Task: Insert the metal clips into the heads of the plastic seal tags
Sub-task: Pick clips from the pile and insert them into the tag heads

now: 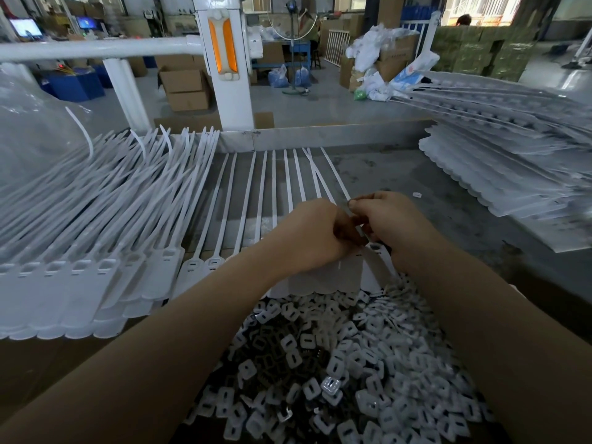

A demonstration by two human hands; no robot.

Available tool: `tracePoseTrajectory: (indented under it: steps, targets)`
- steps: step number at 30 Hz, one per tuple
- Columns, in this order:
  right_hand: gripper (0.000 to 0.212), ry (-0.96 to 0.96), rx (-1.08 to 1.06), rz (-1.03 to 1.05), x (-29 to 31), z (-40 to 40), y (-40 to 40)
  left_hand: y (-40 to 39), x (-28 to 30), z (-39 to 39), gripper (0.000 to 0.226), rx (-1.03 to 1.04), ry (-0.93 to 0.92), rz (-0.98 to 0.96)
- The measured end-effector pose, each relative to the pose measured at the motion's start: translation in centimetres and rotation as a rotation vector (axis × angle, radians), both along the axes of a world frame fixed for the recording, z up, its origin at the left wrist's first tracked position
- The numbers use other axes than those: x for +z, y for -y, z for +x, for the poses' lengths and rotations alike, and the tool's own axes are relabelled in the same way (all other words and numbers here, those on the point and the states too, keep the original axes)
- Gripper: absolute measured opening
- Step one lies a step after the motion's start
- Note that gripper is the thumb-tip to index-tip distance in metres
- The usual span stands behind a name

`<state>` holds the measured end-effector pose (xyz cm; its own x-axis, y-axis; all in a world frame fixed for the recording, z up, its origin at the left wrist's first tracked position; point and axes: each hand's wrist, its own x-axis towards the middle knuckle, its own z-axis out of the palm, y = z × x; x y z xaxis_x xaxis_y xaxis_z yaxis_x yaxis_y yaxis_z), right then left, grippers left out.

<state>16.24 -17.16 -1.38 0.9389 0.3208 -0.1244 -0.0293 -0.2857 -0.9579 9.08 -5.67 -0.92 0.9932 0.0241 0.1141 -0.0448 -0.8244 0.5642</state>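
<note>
Somewhere mid-batch, judging by the big stack of seal tags (96, 251) on the left. Left hand (315, 233) and right hand (392, 219) both curled, pinching one tag (371, 251) at its head, probably seating a clip. Plenty left: loose metal clips (275, 344) and plastic caps (384, 363) heaped nearer, more tags (512, 174) stacked right.

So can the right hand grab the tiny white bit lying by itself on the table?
Probably yes. The small white piece lies alone on bare table, just beyond the right hand, nothing between. But that hand is busy pinching something at the seal tag.
</note>
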Motion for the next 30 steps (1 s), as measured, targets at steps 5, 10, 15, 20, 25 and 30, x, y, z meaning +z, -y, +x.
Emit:
tracePoseTrajectory:
  steps: [5, 10, 15, 20, 25, 30]
  targets:
    - [0.009, 0.007, 0.0, -0.009, 0.2, -0.1, 0.1, 0.1, -0.4, 0.2, 0.015, -0.013, 0.14, 0.176]
    - [0.01, 0.071, 0.016, -0.081, 0.3, -0.3, 0.1, -0.4, -0.4, -0.1, 0.014, 0.095, 0.23, 0.007]
    - [0.011, 0.036, 0.052, -0.101, 0.7, -0.5, 0.2, -1.1, -0.2, -0.5, 0.02, 0.254, 0.254, -0.355]
    - [0.011, 0.001, 0.065, -0.107, 1.1, -0.6, 0.0, -1.2, -0.1, -0.3, 0.013, 0.301, 0.16, -0.536]
    - [0.015, -0.045, 0.032, -0.111, 1.6, -0.5, 0.0, -1.4, -0.2, -0.2, 0.018, 0.31, 0.149, -0.619]
    - [0.014, -0.017, 0.065, -0.083, 1.4, -0.7, 0.3, -1.3, -0.3, -0.2, 0.019, 0.309, 0.156, -0.62]
